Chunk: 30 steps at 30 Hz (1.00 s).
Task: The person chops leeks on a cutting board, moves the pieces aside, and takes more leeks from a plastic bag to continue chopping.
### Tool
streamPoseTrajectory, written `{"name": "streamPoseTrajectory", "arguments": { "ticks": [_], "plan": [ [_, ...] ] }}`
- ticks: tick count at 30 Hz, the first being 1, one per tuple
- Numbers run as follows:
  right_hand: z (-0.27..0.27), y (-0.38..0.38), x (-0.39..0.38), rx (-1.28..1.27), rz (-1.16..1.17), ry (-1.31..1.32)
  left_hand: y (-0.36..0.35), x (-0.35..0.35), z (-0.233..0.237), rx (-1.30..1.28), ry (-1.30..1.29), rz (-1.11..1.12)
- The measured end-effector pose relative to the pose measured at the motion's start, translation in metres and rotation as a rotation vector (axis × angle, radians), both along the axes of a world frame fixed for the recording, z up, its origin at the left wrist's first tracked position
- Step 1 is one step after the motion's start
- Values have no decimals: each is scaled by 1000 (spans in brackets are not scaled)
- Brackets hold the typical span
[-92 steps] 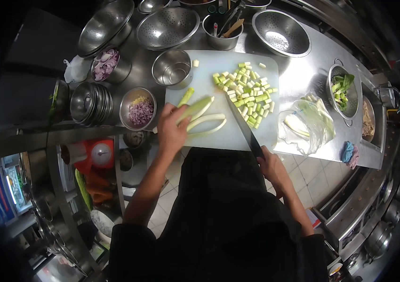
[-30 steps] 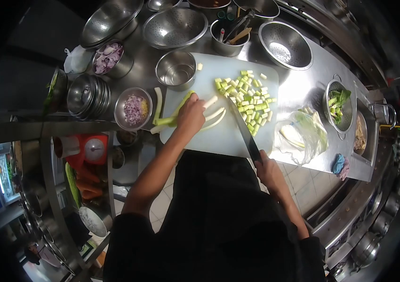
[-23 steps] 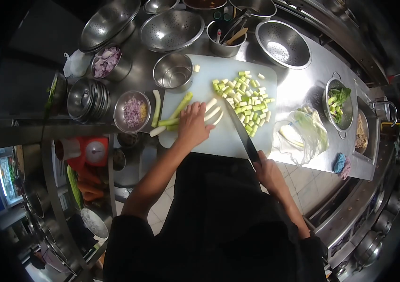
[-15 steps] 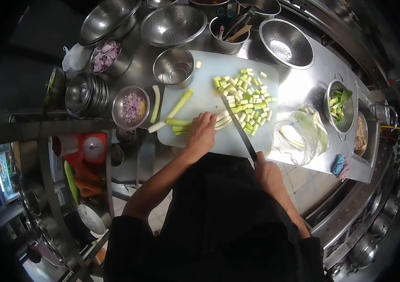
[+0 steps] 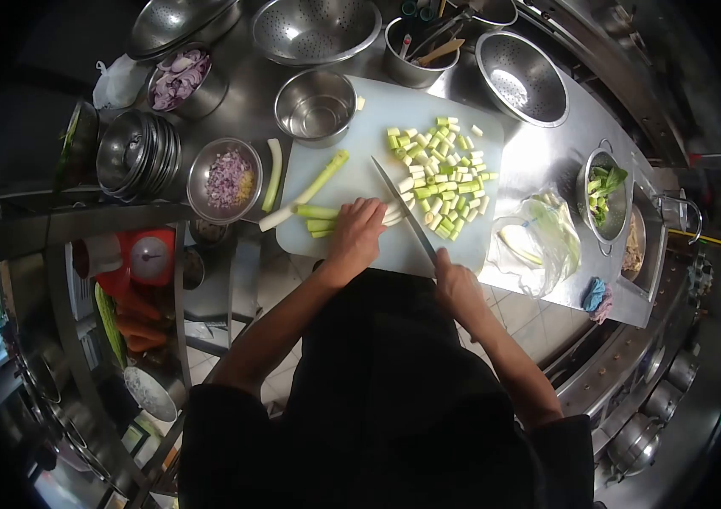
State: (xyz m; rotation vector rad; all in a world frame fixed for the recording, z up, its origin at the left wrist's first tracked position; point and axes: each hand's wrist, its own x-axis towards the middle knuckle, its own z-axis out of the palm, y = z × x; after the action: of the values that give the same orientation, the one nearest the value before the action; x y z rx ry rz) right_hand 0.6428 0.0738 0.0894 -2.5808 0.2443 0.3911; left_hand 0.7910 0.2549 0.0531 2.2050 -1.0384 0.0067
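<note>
My left hand (image 5: pixel 357 232) is closed over a bundle of leek stalks (image 5: pixel 316 222) lying on a white cutting board (image 5: pixel 352 174). Their pale ends stick out to the right of my fingers, beside the knife blade. In my right hand (image 5: pixel 458 290) is the handle of a long kitchen knife (image 5: pixel 412 217), its tip pointing away and to the left. Right of the blade spreads a heap of chopped leek pieces (image 5: pixel 441 176). Another leek stalk (image 5: pixel 322 181) rests on the board's left part, and one more (image 5: pixel 273 176) lies just off its left edge.
A steel pot (image 5: pixel 315 106) stands at the board's far left corner. Left are a bowl of chopped onion (image 5: pixel 226 178) and stacked bowls (image 5: pixel 136 157). Colanders (image 5: pixel 522 78) and a utensil pot (image 5: pixel 420 59) stand behind. Right are a plastic bag (image 5: pixel 539 246) and a colander of greens (image 5: pixel 606 199).
My right hand and the knife have moved forward and left, bringing the blade closer to my left hand. My left hand still presses on the stalks. The whole view has shifted slightly.
</note>
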Motion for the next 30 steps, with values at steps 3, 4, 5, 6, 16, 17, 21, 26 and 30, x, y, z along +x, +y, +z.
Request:
{"name": "streamPoseTrajectory", "arguments": {
  "ticks": [3,4,5,6,16,17,21,26,30],
  "plan": [
    [10,5,24,-7,-37,1,-3,-4,-1,-9,10,30],
    [21,5,24,-12,-41,-9,-5,-5,-2,-17,40,58],
    [34,6,19,-29,-70,25,-7,-5,-3,-25,74,91],
    [44,7,12,-44,-96,67,-9,-4,0,-27,77,95],
    [24,9,-15,-53,-5,103,-19,4,-3,-44,181,96],
    [15,7,-8,-25,1,70,-21,9,-4,-88,161,126],
    [14,3,2,4,13,56,-24,12,-4,-89,114,138],
    [14,-2,17,-12,28,4,-28,17,0,-54,139,167],
    [42,-8,15,-17,71,92,-27,21,-7,5,78,89]
  ]
}}
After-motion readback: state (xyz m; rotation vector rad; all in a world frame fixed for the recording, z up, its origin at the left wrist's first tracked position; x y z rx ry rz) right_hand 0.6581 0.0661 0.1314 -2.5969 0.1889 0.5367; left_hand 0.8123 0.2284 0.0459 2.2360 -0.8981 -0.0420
